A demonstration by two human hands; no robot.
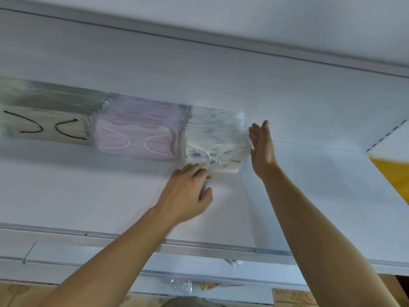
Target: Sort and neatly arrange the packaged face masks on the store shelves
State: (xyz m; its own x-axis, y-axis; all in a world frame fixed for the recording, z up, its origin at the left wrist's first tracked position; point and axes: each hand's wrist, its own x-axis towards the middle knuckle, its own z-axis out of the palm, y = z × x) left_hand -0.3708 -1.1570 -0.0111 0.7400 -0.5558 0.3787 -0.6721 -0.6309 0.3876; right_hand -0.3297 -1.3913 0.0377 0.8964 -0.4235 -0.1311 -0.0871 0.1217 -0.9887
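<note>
Three stacks of packaged face masks stand side by side at the back of a white shelf (88,196). A beige stack with black ear loops (44,120) is on the left, a lilac stack (137,131) in the middle, and a white patterned stack (218,140) on the right. My left hand (188,191) rests on the shelf with its fingertips touching the front lower edge of the patterned stack. Flat and upright, my right hand (262,147) has straight fingers against that stack's right side. The view is motion-blurred.
Another white shelf (243,23) hangs overhead. A yellow panel (391,173) shows at the right edge beside a slotted upright. Below the shelf's front rail (199,244), crinkled clear packaging (183,284) lies on a lower level.
</note>
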